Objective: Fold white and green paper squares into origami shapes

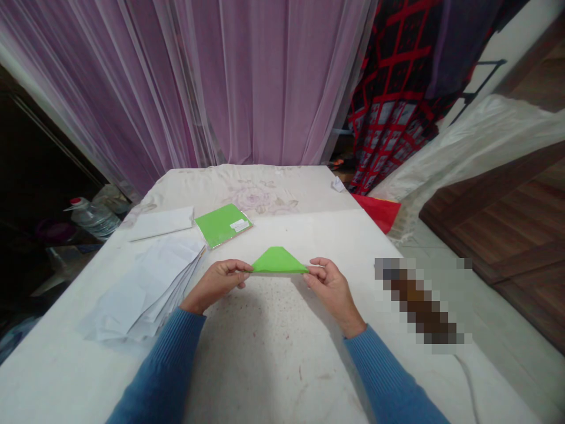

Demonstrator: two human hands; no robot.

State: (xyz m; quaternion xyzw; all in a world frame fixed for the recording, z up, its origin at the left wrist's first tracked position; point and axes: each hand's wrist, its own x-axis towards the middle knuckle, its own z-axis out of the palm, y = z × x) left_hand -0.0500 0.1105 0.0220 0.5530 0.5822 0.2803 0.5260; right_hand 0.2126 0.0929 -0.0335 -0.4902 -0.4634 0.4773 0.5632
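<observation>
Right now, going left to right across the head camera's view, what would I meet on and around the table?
Water bottle, flat white paper, green packet, folded green paper, right hand, red material.

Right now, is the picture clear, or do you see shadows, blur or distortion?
Head view: soft shadows on the table beside the right hand; the same view: the label on the green packet too blurred to read, and blocky pixels over the table's right side.

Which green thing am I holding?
The folded green paper trapezoid, held between your left hand and right hand; the flat rectangular green pack lies untouched.
</observation>
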